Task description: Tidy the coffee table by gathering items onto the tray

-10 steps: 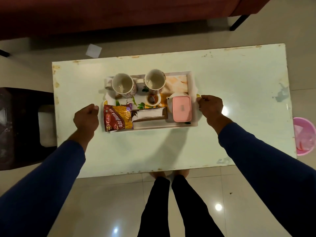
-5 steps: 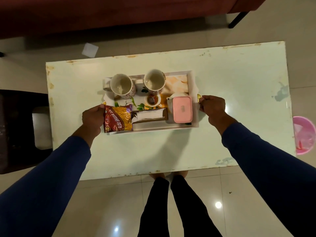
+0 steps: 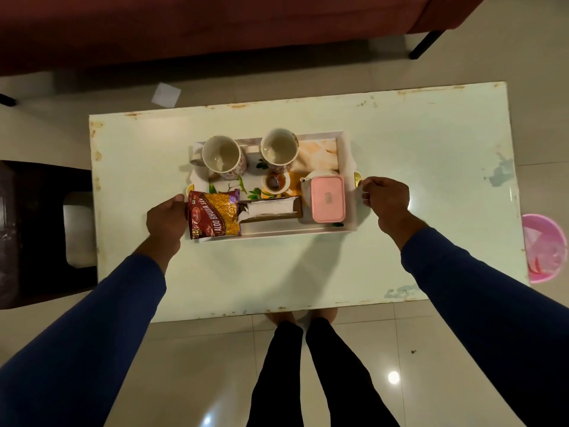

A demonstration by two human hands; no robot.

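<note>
While a person in blue sleeves stands over a worn white coffee table (image 3: 400, 149), both hands meet the short ends of a white tray (image 3: 346, 149) resting near the table's middle. The right hand (image 3: 388, 201) curls its fingers round the gold handle (image 3: 357, 179) at the tray's right end; only the handle's far tip shows past the knuckles. The left hand (image 3: 166, 218) lies against the tray's left end, its fingers tucked behind a red and yellow snack packet (image 3: 214, 217), so whether they grip the matching handle (image 3: 190, 190), of which a sliver shows, cannot be told.

On the tray stand two empty mugs (image 3: 221, 157) along the far side, a small bowl (image 3: 275, 183) with something dark inside that is hard to make out, and a pink lidded box (image 3: 327, 198) covering most of a white pot (image 3: 320, 174), leaving its rounded top and a short spout. A brown tissue box (image 3: 271, 211) lies between packet and pink box. The packet overhangs the tray's near left corner and hides the rim there; the floral print on the tray floor shows only in patches.

At the right edge, a pink bin (image 3: 545, 248) is cut off by the frame. A dark stool (image 3: 40, 232) sits left of the table, and a red sofa (image 3: 215, 23) runs beyond it. A scrap of white paper (image 3: 166, 94) lies on the tiled floor. Black trouser legs hide all but the toes.
</note>
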